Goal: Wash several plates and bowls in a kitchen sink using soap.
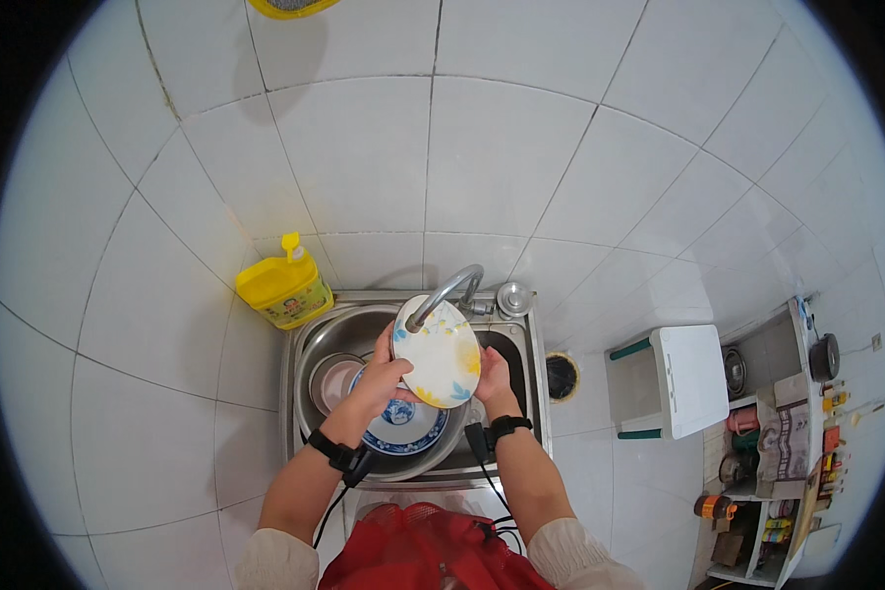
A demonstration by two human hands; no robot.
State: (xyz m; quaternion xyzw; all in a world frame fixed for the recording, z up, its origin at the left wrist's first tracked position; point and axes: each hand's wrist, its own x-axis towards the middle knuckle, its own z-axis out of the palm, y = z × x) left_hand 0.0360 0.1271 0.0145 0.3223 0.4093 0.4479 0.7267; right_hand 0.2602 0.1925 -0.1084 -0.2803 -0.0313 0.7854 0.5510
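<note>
A white plate [436,361] with yellow and blue leaf patterns is tilted under the spout of a chrome faucet [453,280]. My left hand [383,380] grips its left edge, the thumb lying on the upper face. At the right edge, my right hand [493,372] supports the same plate, its fingers partly hidden behind the rim. Below sits a stainless steel basin [317,332] in the metal sink [520,442]. Inside the basin, a blue-and-white patterned dish [413,439] lies beside a pinkish bowl [337,381], both partly covered by my left hand. Whether water is running is unclear.
A yellow pump bottle [284,291] stands at the sink's back left corner. By the faucet is a round metal sink strainer [514,299]. To the right are a dark round opening [562,377], a white stool [697,380] and a loaded shelf unit [771,442]. Tiled wall [369,155] rises behind.
</note>
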